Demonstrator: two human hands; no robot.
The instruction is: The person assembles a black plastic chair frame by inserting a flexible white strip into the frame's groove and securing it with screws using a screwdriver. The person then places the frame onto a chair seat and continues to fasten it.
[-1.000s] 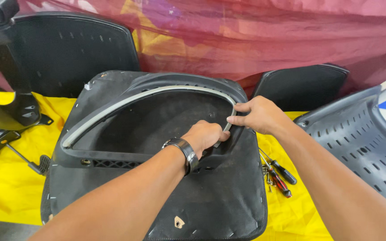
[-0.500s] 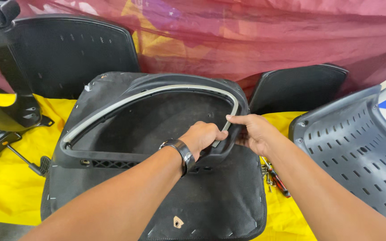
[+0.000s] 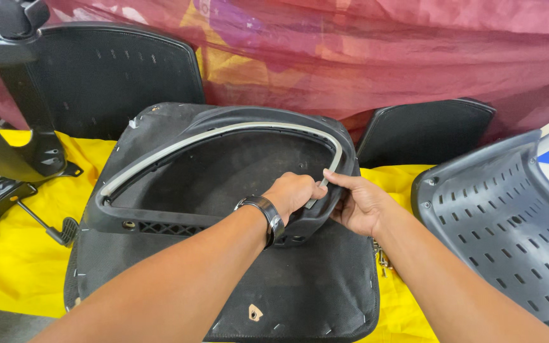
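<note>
A black plastic chair frame lies on top of a black fabric seat cushion in front of me. A grey strip runs along the frame's curved top rim and down its right side. My left hand, with a wristwatch on the wrist, is closed around the lower end of that strip at the frame's right corner. My right hand grips the frame's right edge from outside, its forefinger stretched along the strip.
Yellow cloth covers the work surface. A grey perforated seat shell lies at the right, screwdrivers beside my right wrist. Two black seat backs lean on the red backdrop. A black chair mechanism stands left.
My right hand has dropped from the strip's upper right bend to the frame's right edge beside my left hand, and now covers most of the screwdrivers. The left hand stays put.
</note>
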